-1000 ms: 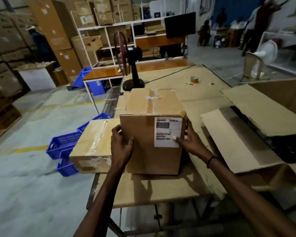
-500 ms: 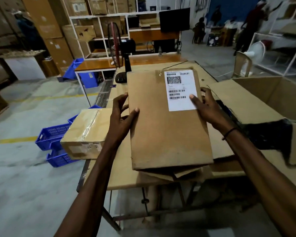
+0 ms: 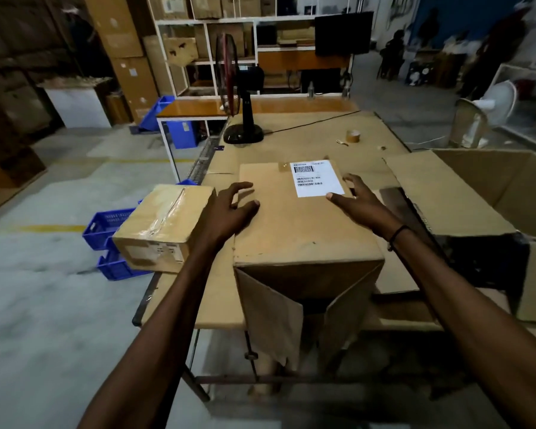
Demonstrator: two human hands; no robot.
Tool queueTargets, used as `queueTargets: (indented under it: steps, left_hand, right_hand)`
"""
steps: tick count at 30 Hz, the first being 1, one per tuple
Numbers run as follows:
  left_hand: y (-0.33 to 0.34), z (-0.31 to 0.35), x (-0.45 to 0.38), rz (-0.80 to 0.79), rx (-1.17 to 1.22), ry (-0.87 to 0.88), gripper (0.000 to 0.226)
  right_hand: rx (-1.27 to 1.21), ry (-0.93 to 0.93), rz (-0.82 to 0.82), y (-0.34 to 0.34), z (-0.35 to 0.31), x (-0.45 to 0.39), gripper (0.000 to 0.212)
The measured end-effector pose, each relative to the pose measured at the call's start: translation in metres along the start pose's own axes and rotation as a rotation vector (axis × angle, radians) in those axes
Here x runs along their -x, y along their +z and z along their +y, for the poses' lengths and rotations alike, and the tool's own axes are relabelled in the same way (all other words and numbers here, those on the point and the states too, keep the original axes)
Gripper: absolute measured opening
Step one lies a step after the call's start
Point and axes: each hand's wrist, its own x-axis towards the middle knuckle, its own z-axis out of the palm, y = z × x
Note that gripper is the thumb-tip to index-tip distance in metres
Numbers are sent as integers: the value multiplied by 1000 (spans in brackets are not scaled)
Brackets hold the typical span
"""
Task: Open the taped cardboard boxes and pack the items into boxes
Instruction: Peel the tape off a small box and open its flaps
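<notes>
Labelled box [image 3: 304,224] lies on its side at the surface's [image 3: 291,144] near edge, flaps hanging toward me. Both my grips, left hand [image 3: 229,209] and right hand [image 3: 358,202], spread, holding nothing. Stiff, seemingly light; I would grasp opposite side walls.

Labelled box [image 3: 304,221] lies on worktop [image 3: 307,140], open flaps hanging over the near edge. Left hand [image 3: 229,209] and right hand [image 3: 356,202] spread over its top face. Taped box [image 3: 164,224] just left.

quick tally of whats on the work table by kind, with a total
cardboard boxes: 3, the labelled box, the taped box, the big open box
tape rolls: 1, the tape roll
fans: 1, the fan
total: 5
</notes>
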Motion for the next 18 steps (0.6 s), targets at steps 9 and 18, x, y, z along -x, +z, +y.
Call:
queueTargets:
  steps: [9, 18]
  left_hand:
    - [19, 17, 94, -13, 281, 44, 52]
    - [74, -31, 156, 118, 230, -61, 113]
  right_hand:
    - [55, 18, 57, -1, 0, -33, 57]
    - [-628, -42, -95, 2, 38, 78, 56]
